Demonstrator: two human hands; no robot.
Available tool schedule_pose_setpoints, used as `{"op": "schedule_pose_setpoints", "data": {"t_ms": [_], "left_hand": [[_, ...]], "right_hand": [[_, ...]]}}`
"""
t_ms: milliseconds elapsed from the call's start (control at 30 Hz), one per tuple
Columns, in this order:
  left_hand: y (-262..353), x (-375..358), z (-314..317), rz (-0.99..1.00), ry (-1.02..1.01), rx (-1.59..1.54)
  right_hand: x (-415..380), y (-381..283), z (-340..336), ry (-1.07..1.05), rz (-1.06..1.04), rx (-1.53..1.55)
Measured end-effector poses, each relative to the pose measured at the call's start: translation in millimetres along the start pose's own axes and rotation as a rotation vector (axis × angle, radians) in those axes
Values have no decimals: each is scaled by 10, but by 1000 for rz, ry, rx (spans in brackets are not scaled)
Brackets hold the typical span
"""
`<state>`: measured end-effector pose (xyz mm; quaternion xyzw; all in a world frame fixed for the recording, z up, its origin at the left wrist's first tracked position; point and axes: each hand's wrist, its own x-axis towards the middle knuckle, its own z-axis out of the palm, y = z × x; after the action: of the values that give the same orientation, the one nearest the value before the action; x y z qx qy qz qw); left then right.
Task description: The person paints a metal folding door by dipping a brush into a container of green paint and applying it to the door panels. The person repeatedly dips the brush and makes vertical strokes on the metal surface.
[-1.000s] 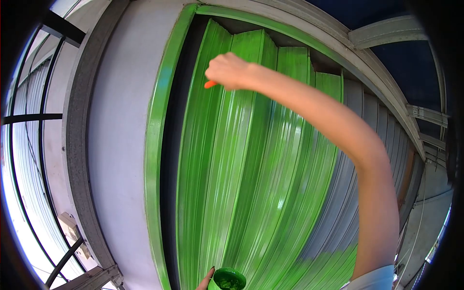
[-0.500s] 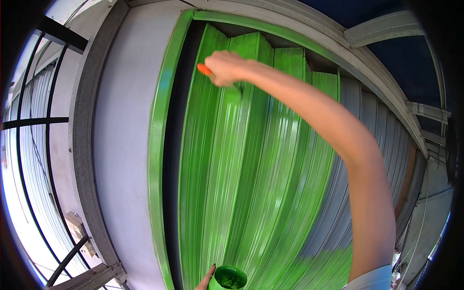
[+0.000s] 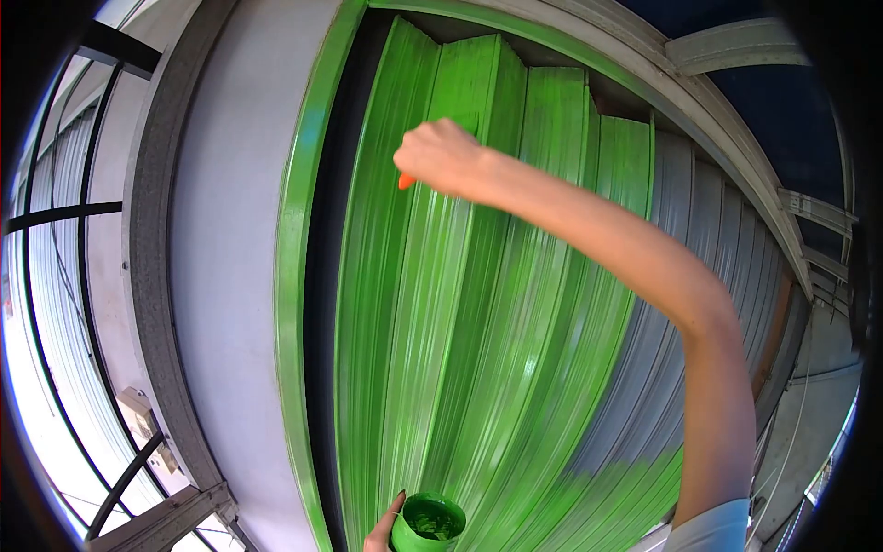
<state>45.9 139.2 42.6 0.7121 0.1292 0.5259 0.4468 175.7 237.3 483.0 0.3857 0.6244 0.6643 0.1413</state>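
Note:
My right hand (image 3: 440,155) is raised high and closed around a paintbrush whose orange handle end (image 3: 406,180) sticks out below the fist; the bristles are hidden behind the hand, against the upper part of a folded, ribbed metal shutter (image 3: 478,350) coated in wet bright green paint. At the bottom edge my left hand (image 3: 379,534) holds a small green cup of green paint (image 3: 429,523), only the fingers showing.
The shutter's right part (image 3: 699,221) is still bare grey metal. A green-painted frame strip (image 3: 292,304) runs down the left of the shutter, next to a grey wall (image 3: 221,276). Window bars (image 3: 55,216) are at far left, a dark ceiling with beams (image 3: 736,51) above.
My right hand has dropped slightly and turned, so the orange handle now points down instead of up-left. The cup in my left hand has barely shifted.

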Motion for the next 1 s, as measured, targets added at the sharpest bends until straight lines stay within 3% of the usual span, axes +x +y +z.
{"op": "schedule_pose_setpoints", "data": {"t_ms": [133, 333, 400, 467, 500, 600, 667, 700, 833, 933, 1000], "left_hand": [[106, -76, 37, -23, -21, 6], [246, -279, 32, -22, -12, -14], [275, -336, 17, -16, -23, -44], [305, -358, 28, -191, -38, -114], [319, -380, 37, -283, -47, -151], [327, -382, 43, -239, -53, -97], [296, -360, 36, -75, -18, -30], [281, -366, 38, 0, -2, 3], [257, -354, 74, -44, -22, -35], [172, -341, 120, -27, -2, -68], [120, -335, 133, -47, -3, -104]], "right_hand": [[-270, -649, 27, -20, -66, 178], [-601, -1676, -171, -259, -259, 520], [-544, -1569, -309, -240, -153, 653], [-439, -1237, -499, -315, -14, 795], [-351, -1077, -474, -333, 13, 722], [-117, -451, -430, -335, 190, 586], [-35, -108, -471, -192, 268, 519], [33, 37, -477, -154, 222, 437], [204, 416, -754, -185, 120, 245], [277, 511, -823, -231, 114, 345], [245, 425, -841, -239, 38, 105]]}}
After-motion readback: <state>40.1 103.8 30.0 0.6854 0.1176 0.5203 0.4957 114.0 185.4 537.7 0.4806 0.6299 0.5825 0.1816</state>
